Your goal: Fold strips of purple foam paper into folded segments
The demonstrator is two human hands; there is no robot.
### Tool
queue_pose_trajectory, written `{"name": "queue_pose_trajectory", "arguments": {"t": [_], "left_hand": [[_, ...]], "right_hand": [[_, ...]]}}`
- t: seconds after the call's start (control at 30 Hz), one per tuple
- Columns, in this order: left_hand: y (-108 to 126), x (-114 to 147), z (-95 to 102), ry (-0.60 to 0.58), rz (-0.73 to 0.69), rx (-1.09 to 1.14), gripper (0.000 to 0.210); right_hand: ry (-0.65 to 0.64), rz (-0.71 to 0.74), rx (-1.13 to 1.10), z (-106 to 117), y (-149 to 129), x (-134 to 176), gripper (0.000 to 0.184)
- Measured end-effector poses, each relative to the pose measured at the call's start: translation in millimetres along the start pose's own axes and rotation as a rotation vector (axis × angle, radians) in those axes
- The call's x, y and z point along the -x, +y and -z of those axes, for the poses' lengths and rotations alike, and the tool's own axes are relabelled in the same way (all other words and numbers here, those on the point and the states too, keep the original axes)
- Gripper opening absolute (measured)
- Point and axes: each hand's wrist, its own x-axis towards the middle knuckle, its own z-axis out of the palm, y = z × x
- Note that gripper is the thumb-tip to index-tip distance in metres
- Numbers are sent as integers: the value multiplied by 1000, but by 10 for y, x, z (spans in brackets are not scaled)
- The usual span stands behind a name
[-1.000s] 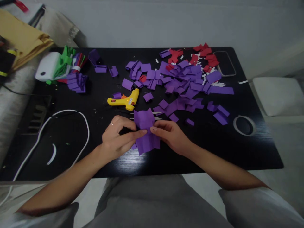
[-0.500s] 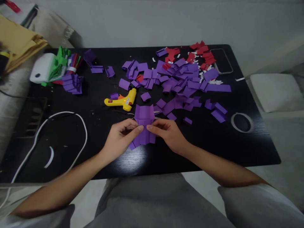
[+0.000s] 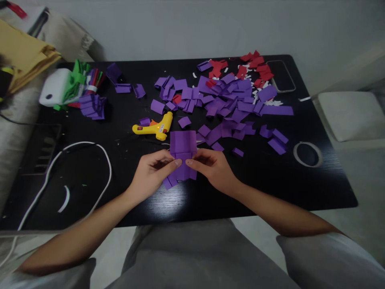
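A folded purple paper piece [image 3: 183, 143] is held between my two hands over the near middle of the table. My left hand [image 3: 154, 168] pinches its left side, thumb on top, and my right hand [image 3: 214, 168] pinches the right side the same way. The thumb tips almost meet at the centre. Creased panels stand out beyond the thumbs and below them; the fingers underneath are mostly hidden. Just behind my left hand lies a yellow glue gun [image 3: 155, 127]. A small purple paper piece [image 3: 184, 122] rests beyond the held one.
Many purple paper pieces [image 3: 221, 104] are heaped at the back, with red scraps [image 3: 255, 64] and white bits near them. Bundled green strips [image 3: 75, 80] sit back left. A white cable [image 3: 105, 152] loops on the left, and a tape ring [image 3: 307, 154] lies right.
The far panel of the purple paper piece has tilted and now looks flatter and broader. Both hands keep their pinch in nearly the same place.
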Motion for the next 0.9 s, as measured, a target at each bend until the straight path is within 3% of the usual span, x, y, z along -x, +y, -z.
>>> {"name": "queue_pose_trajectory", "arguments": {"t": [0.17, 0.53, 0.73, 0.9], "left_hand": [[-18, 1, -3, -44, 9, 59, 16], [4, -24, 56, 56, 38, 9, 29], [34, -40, 69, 61, 55, -2, 33], [25, -32, 67, 17, 73, 24, 28]], "right_hand": [[-23, 15, 59, 9, -2, 2, 21], [-69, -59, 26, 75, -60, -53, 14], [-42, -41, -37, 63, -61, -47, 22], [-142, -66, 50, 35, -61, -27, 28]]}}
